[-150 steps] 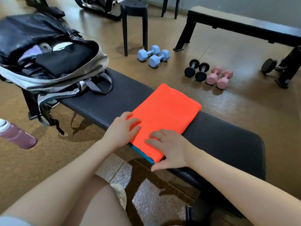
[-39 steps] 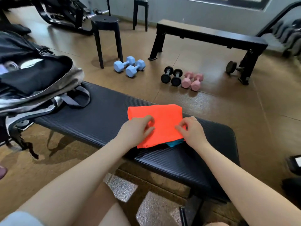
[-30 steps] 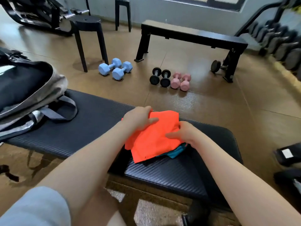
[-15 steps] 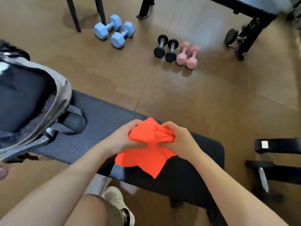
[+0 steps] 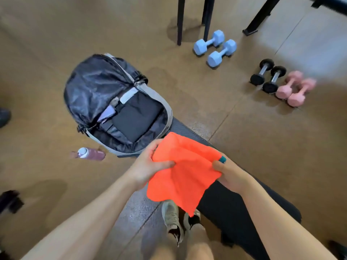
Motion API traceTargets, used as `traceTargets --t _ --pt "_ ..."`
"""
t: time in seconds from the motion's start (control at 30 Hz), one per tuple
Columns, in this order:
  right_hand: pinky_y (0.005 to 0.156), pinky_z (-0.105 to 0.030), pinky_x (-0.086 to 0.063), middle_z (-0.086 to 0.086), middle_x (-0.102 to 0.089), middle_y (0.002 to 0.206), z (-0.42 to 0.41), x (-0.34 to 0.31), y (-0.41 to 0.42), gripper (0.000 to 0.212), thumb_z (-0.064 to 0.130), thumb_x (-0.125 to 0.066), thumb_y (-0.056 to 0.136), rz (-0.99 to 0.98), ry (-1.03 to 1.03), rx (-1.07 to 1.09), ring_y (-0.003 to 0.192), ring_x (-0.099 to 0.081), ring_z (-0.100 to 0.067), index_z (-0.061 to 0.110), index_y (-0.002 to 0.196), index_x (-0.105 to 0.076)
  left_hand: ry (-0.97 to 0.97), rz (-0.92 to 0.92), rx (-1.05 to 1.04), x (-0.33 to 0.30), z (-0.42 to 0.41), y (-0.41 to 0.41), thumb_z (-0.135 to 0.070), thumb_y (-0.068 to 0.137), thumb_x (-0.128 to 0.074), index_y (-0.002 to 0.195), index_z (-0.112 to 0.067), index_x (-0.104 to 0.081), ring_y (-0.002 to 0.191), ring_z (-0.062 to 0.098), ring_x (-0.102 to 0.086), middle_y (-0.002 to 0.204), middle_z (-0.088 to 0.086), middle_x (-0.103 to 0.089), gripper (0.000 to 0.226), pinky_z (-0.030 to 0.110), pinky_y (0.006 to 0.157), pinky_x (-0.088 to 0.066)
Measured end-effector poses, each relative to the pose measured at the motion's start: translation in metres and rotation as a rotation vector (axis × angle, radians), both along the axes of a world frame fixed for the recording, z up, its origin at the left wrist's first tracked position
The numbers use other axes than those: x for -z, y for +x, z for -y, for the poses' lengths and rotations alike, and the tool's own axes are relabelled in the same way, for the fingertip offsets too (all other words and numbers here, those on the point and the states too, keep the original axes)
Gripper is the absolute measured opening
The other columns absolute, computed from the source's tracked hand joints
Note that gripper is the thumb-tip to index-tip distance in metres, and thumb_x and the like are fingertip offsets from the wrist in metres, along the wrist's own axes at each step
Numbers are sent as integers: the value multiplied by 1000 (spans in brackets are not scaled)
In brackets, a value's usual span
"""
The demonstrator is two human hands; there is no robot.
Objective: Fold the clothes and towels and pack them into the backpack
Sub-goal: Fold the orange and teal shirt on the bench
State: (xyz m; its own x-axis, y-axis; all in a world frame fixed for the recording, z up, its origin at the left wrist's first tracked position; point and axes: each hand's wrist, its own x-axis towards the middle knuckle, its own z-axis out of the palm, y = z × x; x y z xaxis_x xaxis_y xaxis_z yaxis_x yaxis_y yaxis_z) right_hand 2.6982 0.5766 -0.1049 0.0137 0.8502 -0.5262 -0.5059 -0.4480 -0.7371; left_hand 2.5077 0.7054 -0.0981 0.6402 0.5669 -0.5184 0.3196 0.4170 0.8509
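Head view: both hands, the left grip (image 5: 148,166) and right grip (image 5: 228,173), pinch the folded bright-orange cloth (image 5: 184,171) off the dark padded counter (image 5: 244,209), presumably to carry it to the open black-and-grey backpack (image 5: 116,102) at ten o'clock.

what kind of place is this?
Most likely a gym or home workout room: pairs of blue dumbbells, black dumbbells and pink dumbbells lie on the floor, and a black padded bench stands in front of the person.
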Motion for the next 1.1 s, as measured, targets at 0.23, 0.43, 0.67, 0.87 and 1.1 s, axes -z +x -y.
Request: traceTargets --t 0.23,0.43,0.67,0.87,1.1 --pt "70 -13 -49 12 -68 91 -63 -24 -37 61 7 -70 62 58 31 -18 84 -64 -1 17 117 -45 -59 -19 -254 -19 -52 -24 -3 65 -76 101 -27 -55 81 9 -65 93 -2 -67 48 23 69 -54" --pt "74 -18 -52 -3 -65 111 -147 12 -78 48 10 -68 76 187 -86 319 95 -65 -7 14 121 -51 29 -112 -158 2 -125 -36 -14 75 -75 108 -33 -53 89 4 -63 104 -9 -63 45 20 76 -52" --pt "94 -43 -51 -4 -67 113 -266 101 -105 37 13 -65 85 169 -336 567 103 -64 -21 17 120 -55 185 -232 -17 78 -256 -35 -28 71 -75 115 -33 -52 96 15 -61 108 -3 -62 50 31 88 -49" --pt "87 -34 -47 -10 -60 113 -319 145 -108 52 22 -72 80 530 -597 439 109 -58 -28 3 121 -45 970 -431 400 132 -308 -33 -23 73 -75 138 -9 -40 130 29 -41 141 12 -42 75 35 107 -31" --pt "88 -40 -44 -10 -48 127 -292 123 -101 62 30 -61 87 1222 -447 -145 115 -51 -28 12 140 -34 1071 -633 911 172 -274 -29 -57 75 -61 146 -35 2 143 33 10 154 14 17 97 39 116 -2"
